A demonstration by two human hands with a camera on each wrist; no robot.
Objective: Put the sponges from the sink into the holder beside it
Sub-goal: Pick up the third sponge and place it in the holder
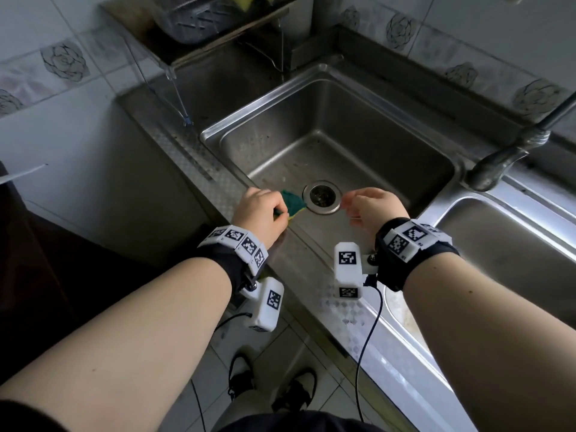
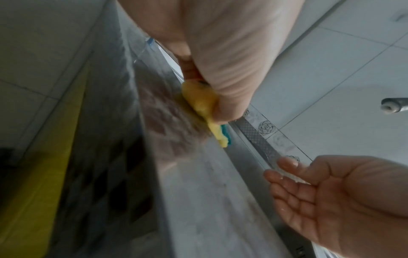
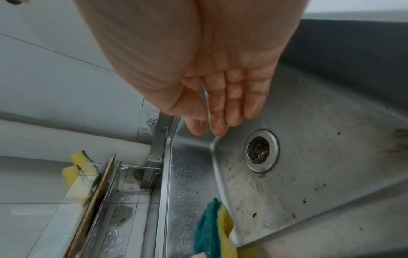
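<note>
Nearest the person, over the front edge of the sink (image 1: 218,132), the left hand (image 1: 260,215) holds one yellow-and-green sponge (image 1: 293,204), its fingers (image 2: 223,106) curled tight round the yellow foam so that the sponge is squeezed and bent. The sponge hangs just above the sink floor, close beside the drain strainer (image 1: 321,197), and whether any corner touches the steel cannot be told. To its right the right hand (image 1: 375,210) hovers over the basin with nothing in it; the right wrist view shows its fingers (image 3: 234,97) straight, together and wet.

Beyond the hands the basin floor shows no other sponge, only stains and specks. Farther off, on the steel surface (image 1: 174,157) left of the sink and against the wall, stands a clear raised rack with the holder (image 1: 199,23) on top. Two yellow-and-green sponges (image 3: 76,165) already stand in it, as the right wrist view counts them.

So the count is three sponges: two in the holder, one in the left hand, none seen left in the sink. By that reckoning the task is near its end: the gripped sponge appears to be the last, and what remains is to carry it up and back to the holder and release it there.
</note>
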